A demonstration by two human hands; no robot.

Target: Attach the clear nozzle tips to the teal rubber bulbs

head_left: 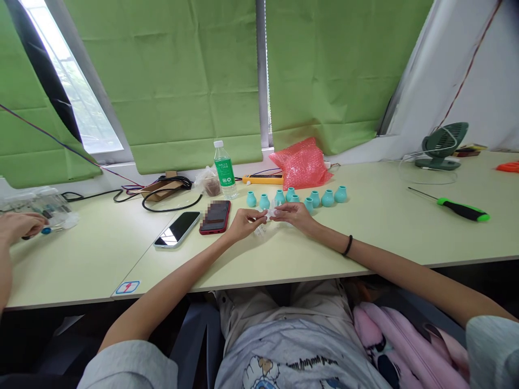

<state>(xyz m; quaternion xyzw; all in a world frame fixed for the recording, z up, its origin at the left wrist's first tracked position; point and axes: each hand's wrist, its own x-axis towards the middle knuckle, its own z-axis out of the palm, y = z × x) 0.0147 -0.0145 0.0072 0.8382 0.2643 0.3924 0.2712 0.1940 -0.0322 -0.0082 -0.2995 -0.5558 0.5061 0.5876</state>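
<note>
Near the middle of a pale table point(365, 216), I see the left hand point(245, 223) and the right hand point(298, 214) meet, fingertips pinched on a small clear plastic piece point(270, 214) between them. Just beyond stand small teal pots point(327, 199) in a loose row. A bottle point(225, 172) and two phones point(177, 229) are to the left; well apart to the right lies a screwdriver point(462, 209). At far left is another person's hand point(25, 224).

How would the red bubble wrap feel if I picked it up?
The red bubble wrap would probably feel floppy, since it's crumpled all over. It might be light, being thin, bubbly plastic, though I can't see whether anything's inside. It likely won't roll, with its lopsided shape.
</note>
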